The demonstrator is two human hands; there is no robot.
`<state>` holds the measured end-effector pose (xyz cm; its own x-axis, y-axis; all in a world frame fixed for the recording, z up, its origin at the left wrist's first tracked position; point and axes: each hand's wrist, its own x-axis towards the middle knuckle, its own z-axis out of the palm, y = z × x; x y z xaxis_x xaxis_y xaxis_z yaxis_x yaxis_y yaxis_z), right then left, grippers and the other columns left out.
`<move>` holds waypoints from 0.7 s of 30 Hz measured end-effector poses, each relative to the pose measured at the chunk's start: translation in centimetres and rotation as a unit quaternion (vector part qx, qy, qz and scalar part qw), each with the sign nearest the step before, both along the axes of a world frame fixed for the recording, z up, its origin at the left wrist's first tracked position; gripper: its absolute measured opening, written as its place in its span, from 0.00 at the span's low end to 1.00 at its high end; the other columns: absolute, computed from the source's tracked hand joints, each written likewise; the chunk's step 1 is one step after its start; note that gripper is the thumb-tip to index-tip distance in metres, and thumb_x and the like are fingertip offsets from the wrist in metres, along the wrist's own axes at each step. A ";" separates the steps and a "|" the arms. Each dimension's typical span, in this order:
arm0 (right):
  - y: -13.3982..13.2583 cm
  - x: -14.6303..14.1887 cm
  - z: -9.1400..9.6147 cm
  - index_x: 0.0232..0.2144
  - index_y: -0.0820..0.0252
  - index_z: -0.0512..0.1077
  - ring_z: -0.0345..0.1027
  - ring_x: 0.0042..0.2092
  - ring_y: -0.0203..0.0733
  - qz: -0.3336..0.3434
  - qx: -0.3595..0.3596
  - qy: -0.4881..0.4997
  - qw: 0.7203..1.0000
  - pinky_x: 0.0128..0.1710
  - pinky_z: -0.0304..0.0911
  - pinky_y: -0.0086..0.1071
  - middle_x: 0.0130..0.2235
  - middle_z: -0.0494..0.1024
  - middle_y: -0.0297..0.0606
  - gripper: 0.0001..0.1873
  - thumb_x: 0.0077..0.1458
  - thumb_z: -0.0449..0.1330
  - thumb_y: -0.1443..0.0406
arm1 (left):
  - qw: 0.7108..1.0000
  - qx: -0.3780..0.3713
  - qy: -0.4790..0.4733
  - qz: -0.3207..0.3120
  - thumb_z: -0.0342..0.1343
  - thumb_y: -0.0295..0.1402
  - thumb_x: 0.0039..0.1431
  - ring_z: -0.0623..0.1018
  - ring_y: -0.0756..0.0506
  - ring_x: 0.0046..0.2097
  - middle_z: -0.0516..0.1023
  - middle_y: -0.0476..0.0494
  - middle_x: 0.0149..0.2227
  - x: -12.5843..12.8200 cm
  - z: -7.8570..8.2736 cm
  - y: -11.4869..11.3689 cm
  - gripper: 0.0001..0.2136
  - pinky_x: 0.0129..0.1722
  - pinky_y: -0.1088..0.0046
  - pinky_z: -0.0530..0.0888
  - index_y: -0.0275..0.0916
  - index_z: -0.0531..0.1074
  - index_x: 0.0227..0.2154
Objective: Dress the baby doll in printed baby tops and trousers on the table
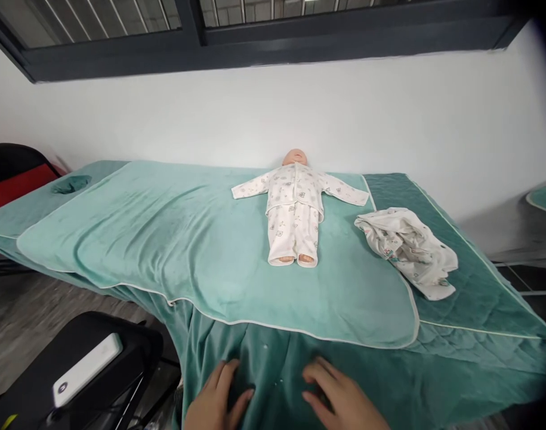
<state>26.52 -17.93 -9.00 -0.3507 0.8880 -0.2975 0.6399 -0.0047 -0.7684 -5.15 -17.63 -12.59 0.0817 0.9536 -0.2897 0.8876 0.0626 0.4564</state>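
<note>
My left hand (216, 397) and my right hand (339, 397) rest flat with fingers spread on the dark green cover (273, 364) that hangs over the near edge of the bed. Neither hand holds anything. Farther back a baby doll (294, 206) in a white printed suit lies on its back, arms out, on a light green blanket (174, 239). To the doll's right lies a crumpled white printed cloth (409, 248).
A white wall and a dark window frame (255, 42) stand behind the bed. At the lower left a black seat (71, 370) carries a white power bank (87, 370). A black and red chair (15, 173) stands at the far left.
</note>
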 end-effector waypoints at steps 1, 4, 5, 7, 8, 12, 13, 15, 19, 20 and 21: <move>1.2 -1.6 0.0 0.40 0.51 0.72 0.73 0.35 0.38 0.002 0.010 0.000 1.000 0.33 0.67 0.30 0.40 0.76 0.34 0.09 0.60 0.55 0.68 | 1.000 0.012 -0.004 -0.001 0.53 0.48 0.58 0.78 0.38 0.53 0.76 0.41 0.55 0.7 -0.4 0.4 0.21 0.48 0.66 0.77 0.47 0.72 0.52; 4.3 -6.3 -0.2 0.50 0.50 0.69 0.72 0.46 0.46 0.010 0.123 -0.040 0.992 0.41 0.67 0.34 0.50 0.73 0.38 0.17 0.60 0.56 0.68 | 1.000 0.015 -0.002 0.008 0.48 0.44 0.62 0.77 0.38 0.54 0.75 0.37 0.56 2.1 -1.9 1.1 0.20 0.49 0.64 0.76 0.43 0.70 0.53; 5.1 -7.5 -0.4 0.50 0.51 0.69 0.72 0.46 0.47 0.014 0.141 -0.055 0.988 0.41 0.66 0.35 0.50 0.73 0.38 0.16 0.60 0.57 0.69 | 1.000 0.004 -0.002 0.013 0.47 0.42 0.63 0.77 0.39 0.54 0.74 0.37 0.56 2.2 -2.3 1.2 0.19 0.49 0.63 0.76 0.42 0.70 0.53; 6.2 -9.3 -1.3 0.47 0.54 0.70 0.72 0.46 0.47 0.018 0.155 -0.083 0.984 0.41 0.66 0.35 0.48 0.73 0.38 0.13 0.59 0.58 0.69 | 0.999 -0.027 -0.006 0.020 0.45 0.39 0.64 0.78 0.40 0.53 0.75 0.36 0.54 2.2 -2.8 1.2 0.16 0.49 0.64 0.75 0.41 0.69 0.50; 6.5 -9.8 -1.8 0.44 0.55 0.70 0.72 0.44 0.46 0.022 0.154 -0.091 0.984 0.40 0.65 0.35 0.47 0.73 0.38 0.11 0.59 0.58 0.69 | 0.999 -0.044 -0.009 0.022 0.44 0.39 0.64 0.79 0.41 0.51 0.77 0.37 0.52 2.2 -2.8 1.1 0.15 0.47 0.65 0.75 0.41 0.70 0.48; 6.5 -9.9 -3.9 0.35 0.56 0.71 0.71 0.40 0.41 0.027 0.130 -0.049 0.990 0.38 0.63 0.32 0.41 0.73 0.35 0.07 0.62 0.54 0.70 | 0.996 -0.076 -0.017 0.032 0.40 0.36 0.67 0.80 0.44 0.42 0.79 0.43 0.40 1.5 -2.3 0.6 0.12 0.40 0.69 0.73 0.42 0.68 0.36; 6.3 -9.5 -4.2 0.34 0.56 0.71 0.70 0.40 0.40 0.014 0.116 -0.014 0.993 0.38 0.62 0.31 0.39 0.73 0.34 0.07 0.63 0.54 0.70 | 0.997 -0.069 -0.023 0.033 0.39 0.36 0.68 0.80 0.45 0.40 0.79 0.45 0.38 1.3 -2.2 0.4 0.12 0.39 0.70 0.73 0.43 0.68 0.34; 5.9 -8.6 -4.5 0.32 0.56 0.72 0.70 0.39 0.37 -0.026 0.084 0.064 0.994 0.39 0.62 0.29 0.36 0.74 0.32 0.07 0.62 0.56 0.70 | 0.998 -0.043 -0.046 0.028 0.41 0.37 0.68 0.79 0.46 0.39 0.79 0.47 0.37 0.8 -2.1 0.0 0.12 0.39 0.72 0.72 0.43 0.68 0.34; 4.6 -6.8 -4.6 0.29 0.56 0.73 0.69 0.35 0.36 -0.078 0.018 0.126 0.989 0.36 0.61 0.27 0.32 0.75 0.30 0.06 0.58 0.60 0.70 | 0.996 0.026 -0.086 0.030 0.45 0.41 0.67 0.79 0.48 0.38 0.78 0.50 0.35 -0.3 -2.2 -0.2 0.12 0.38 0.74 0.73 0.44 0.69 0.33; 4.1 -6.6 -4.6 0.30 0.56 0.74 0.70 0.36 0.36 -0.073 0.004 0.123 0.990 0.37 0.61 0.27 0.32 0.75 0.30 0.06 0.58 0.61 0.70 | 0.994 0.047 -0.092 0.032 0.46 0.41 0.67 0.79 0.48 0.37 0.77 0.50 0.34 -0.4 -2.1 -0.1 0.11 0.38 0.75 0.74 0.45 0.69 0.33; 3.7 -6.6 -4.6 0.30 0.55 0.75 0.71 0.37 0.36 -0.064 -0.007 0.112 0.992 0.37 0.61 0.27 0.33 0.76 0.30 0.06 0.57 0.61 0.70 | 0.992 0.068 -0.099 0.030 0.46 0.41 0.67 0.79 0.49 0.36 0.77 0.51 0.34 -0.4 -2.0 0.0 0.11 0.38 0.75 0.74 0.45 0.70 0.33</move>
